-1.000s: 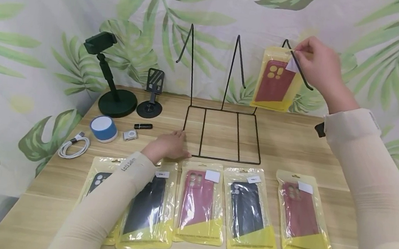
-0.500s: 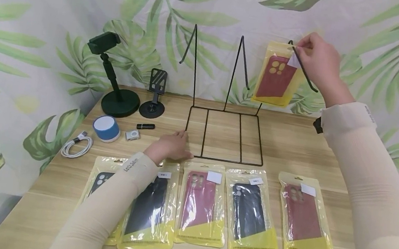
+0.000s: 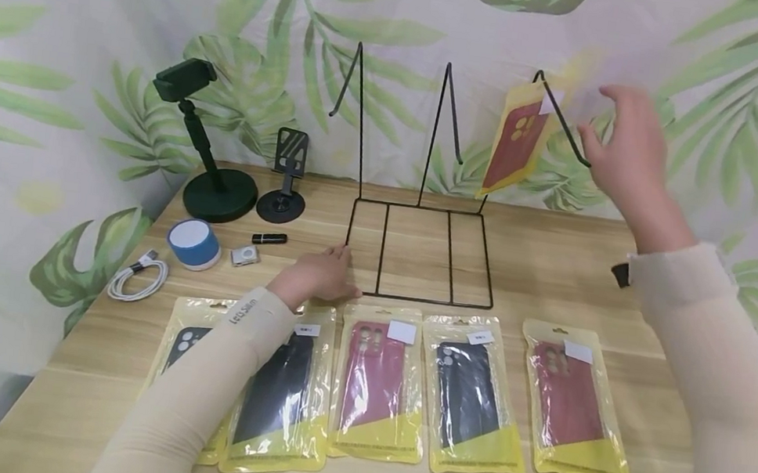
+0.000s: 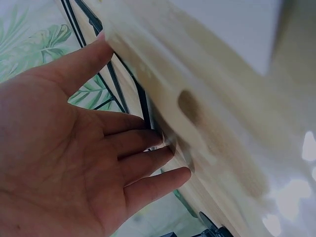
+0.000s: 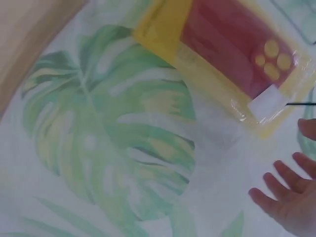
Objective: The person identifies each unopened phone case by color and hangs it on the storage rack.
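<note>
Nearest you, a dark pack [image 3: 184, 340] partly hidden by your left sleeve [image 3: 189, 395], a large black pack [image 3: 278, 390], a pink pack [image 3: 373, 382], a small black pack [image 3: 469, 397] and a red pack [image 3: 572, 402] lie in a row on the table [image 3: 559, 274]. Just beyond, your left hand [image 3: 321, 273] rests at the left front corner of the rack [image 3: 450, 303], fingers extended, touching the frame without curling round it; the blue speaker [image 3: 194, 245] sits off to its left. Farther back and higher comes the change: your right hand [image 3: 635, 146], at the top edge of the hanging pack [image 3: 522, 140] half a second ago, has let go and moved clear to the right, thumb and forefinger well parted, nothing between them. The hanging pack dangles from the right hook [image 3: 566, 122], turned aslant where it faced you before. Its hole cannot be made out, but with no hand on it, the hook appears to bear it alone, so this placement looks done. Leafy cloth [image 3: 724, 89] backs the scene.
</note>
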{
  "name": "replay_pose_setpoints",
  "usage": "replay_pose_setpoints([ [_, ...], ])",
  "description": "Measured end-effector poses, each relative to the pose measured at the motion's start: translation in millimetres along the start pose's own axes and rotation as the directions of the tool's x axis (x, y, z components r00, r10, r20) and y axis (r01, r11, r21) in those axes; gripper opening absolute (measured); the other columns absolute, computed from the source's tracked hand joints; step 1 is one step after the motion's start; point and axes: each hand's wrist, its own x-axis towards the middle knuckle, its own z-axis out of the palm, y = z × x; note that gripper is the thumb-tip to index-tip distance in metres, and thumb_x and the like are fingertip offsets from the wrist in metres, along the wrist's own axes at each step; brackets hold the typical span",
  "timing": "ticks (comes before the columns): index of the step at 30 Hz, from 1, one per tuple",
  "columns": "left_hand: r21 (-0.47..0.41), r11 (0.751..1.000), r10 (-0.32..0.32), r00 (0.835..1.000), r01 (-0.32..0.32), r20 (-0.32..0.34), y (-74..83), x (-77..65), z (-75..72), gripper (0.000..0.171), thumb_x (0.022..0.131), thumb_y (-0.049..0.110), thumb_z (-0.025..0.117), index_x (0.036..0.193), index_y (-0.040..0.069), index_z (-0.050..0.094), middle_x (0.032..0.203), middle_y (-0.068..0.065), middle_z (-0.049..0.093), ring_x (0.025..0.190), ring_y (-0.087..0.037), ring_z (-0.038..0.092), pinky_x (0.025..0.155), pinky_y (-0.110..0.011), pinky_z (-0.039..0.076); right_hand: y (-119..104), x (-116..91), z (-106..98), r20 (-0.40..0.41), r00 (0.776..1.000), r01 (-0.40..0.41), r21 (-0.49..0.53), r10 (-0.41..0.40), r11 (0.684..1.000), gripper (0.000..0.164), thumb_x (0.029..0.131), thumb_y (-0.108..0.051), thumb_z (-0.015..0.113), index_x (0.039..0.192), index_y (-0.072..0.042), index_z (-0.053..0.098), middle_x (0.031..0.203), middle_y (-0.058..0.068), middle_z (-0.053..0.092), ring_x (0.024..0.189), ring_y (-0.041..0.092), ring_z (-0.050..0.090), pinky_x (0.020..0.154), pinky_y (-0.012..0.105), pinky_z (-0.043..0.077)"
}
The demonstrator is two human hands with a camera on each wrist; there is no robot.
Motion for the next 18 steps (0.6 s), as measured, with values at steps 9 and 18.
replay_pose_setpoints([
  [9, 0.019, 1.000, -0.003, 1.000, 0.003, 0.009, -13.2, -3.2, -3.2, 0.091, 0.099, 0.048, 0.053, 0.156, -0.008, 0.009, 0.164, -0.025, 0.009, 0.152, -0.042, 0.014, 0.125, -0.052, 0.017, 40, -107, 48, 0.439, 0.898, 0.057, -0.088, -0.012, 0.994, 0.054, 0.098, -0.019, 0.060, 0.142, 0.007, 0.043, 0.142, 0.034, 0.046, 0.130, 0.054, 0.041, 0.109, 0.068, 0.034],
  [18, 0.018, 1.000, -0.007, 0.999, 0.007, 0.033, -23.3, -9.1, -4.3, 0.091, 0.100, 0.048, 0.051, 0.155, -0.008, 0.006, 0.164, -0.026, 0.006, 0.152, -0.042, 0.011, 0.125, -0.053, 0.016, 65, -160, 74, 0.578, 0.810, 0.143, -0.024, -0.103, 0.990, 0.032, 0.092, -0.010, 0.063, 0.118, 0.009, 0.064, 0.116, 0.028, 0.067, 0.110, 0.048, 0.061, 0.094, 0.061, 0.050],
])
